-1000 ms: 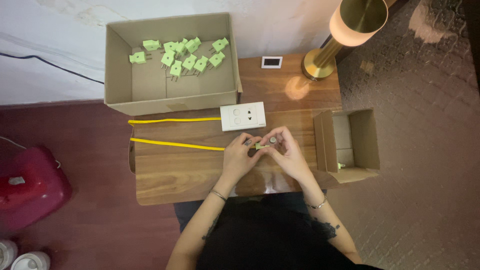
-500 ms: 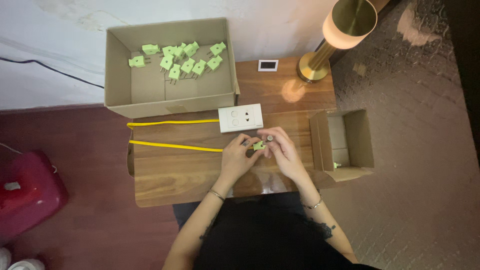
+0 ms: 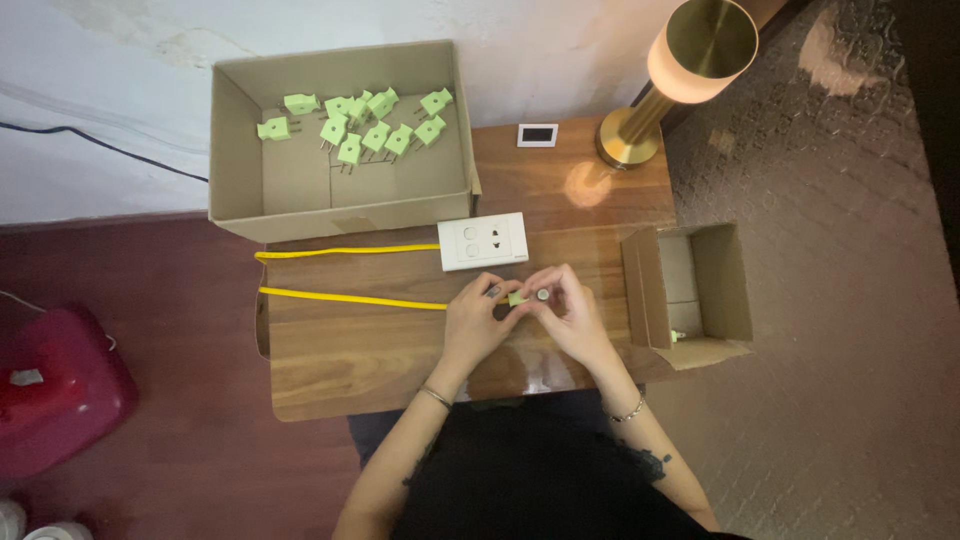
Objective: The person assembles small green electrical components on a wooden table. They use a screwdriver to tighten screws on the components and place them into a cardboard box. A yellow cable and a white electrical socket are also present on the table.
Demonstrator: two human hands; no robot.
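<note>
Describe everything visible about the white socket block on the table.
The white rectangular plastic socket block lies flat on the wooden table, its face up with round and slotted openings. A yellow cable runs from its left end. It sits just in front of the large cardboard box, beyond both hands, which do not touch it.

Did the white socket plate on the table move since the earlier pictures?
No. The white socket plate lies just below the big cardboard box's right corner, as before; only the camera view shifted slightly.

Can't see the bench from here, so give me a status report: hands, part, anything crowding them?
Left hand and right hand both pinch small green plug. Yellow cable runs to left hand. White socket just beyond; small box beside right hand.
</note>
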